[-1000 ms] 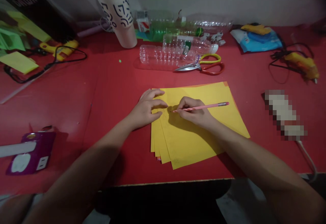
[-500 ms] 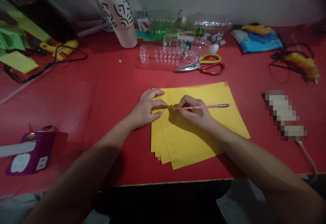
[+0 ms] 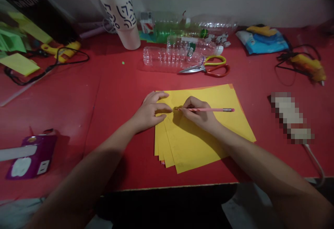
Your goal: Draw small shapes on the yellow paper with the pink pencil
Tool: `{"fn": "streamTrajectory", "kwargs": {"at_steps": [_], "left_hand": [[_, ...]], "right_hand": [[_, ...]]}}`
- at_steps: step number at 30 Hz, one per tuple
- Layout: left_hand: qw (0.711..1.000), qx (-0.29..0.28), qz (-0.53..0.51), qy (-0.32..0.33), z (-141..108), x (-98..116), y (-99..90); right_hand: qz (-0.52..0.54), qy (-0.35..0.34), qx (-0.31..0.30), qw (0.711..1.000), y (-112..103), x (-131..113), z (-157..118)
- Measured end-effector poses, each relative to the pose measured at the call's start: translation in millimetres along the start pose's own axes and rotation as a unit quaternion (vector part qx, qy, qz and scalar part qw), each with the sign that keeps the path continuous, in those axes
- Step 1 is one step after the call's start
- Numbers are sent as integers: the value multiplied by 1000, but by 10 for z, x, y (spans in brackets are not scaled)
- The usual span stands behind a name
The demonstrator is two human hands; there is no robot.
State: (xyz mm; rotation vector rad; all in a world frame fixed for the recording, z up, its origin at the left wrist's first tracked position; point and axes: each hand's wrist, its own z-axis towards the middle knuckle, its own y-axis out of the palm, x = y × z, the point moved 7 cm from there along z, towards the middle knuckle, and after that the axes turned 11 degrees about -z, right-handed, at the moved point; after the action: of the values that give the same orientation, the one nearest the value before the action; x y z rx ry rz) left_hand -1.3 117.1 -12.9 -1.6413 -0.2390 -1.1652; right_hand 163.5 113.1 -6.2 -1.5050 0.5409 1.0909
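Several yellow sheets (image 3: 208, 138) lie fanned in a stack on the red table (image 3: 125, 93). My left hand (image 3: 152, 112) rests on their upper left part, fingers apart, holding nothing. Over the top sheet my right hand (image 3: 199, 114) pinches a pink pencil (image 3: 214, 109). The pencil lies low, its eraser end pointing right and its writing end at the paper, close to my left fingertips. A small dark spot shows on the paper near the tip; its details are too small to tell.
Scissors (image 3: 203, 69) and clear plastic bottles (image 3: 169, 57) lie behind the sheets. A white tumbler (image 3: 125, 17) stands back left. Glue guns (image 3: 308, 67) lie at both sides, a purple box (image 3: 33, 156) at left, a blue packet (image 3: 263, 43) back right.
The pencil has shifted very slightly, its eraser end a little lower and to the left. My left hand keeps its place on the sheets.
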Motion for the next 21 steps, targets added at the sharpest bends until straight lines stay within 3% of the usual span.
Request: {"fn": "streamTrajectory", "kwargs": {"at_steps": [11,16,21], "left_hand": [[998,17,48,24,-19,20,13],[976,31,198,86,-118,419,45],[962,-8,273,-12,-300,689,318]], "right_hand": [[-21,-20,5,1000,14,4,-7],[-8,-3,2,1000,0,2,5],[-2,-3,13,1000,6,29,25]]}}
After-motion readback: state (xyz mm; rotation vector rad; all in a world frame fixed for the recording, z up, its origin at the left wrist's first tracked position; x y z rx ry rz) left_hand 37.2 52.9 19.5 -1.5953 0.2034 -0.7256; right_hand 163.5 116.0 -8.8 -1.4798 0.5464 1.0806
